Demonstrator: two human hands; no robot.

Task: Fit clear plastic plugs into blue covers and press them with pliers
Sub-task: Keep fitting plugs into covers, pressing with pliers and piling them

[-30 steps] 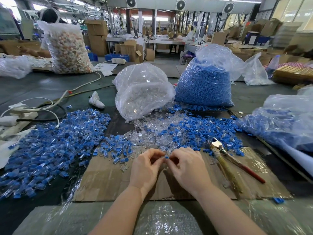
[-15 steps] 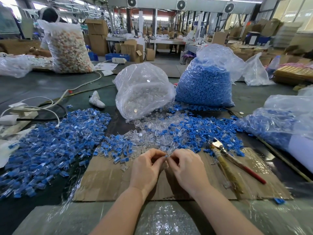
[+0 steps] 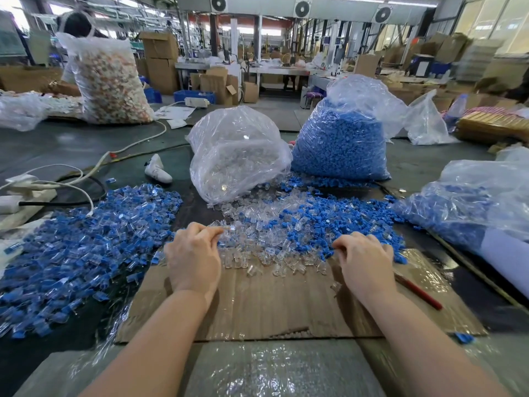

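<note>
Loose clear plastic plugs (image 3: 257,222) and blue covers (image 3: 329,216) lie mixed in a heap at the far edge of a cardboard sheet (image 3: 286,305), w/ a worker's hands set apart at either side. Left hand (image 3: 194,253) palm-down, fingers curled into the pile's left edge; right hand (image 3: 363,262) likewise at the right edge. Whether either pinches a piece can't be told. Red pliers handle (image 3: 418,290) shows just beside the right wrist. Bags of clear (image 3: 237,153) and blue (image 3: 340,144) parts stand behind.
</note>
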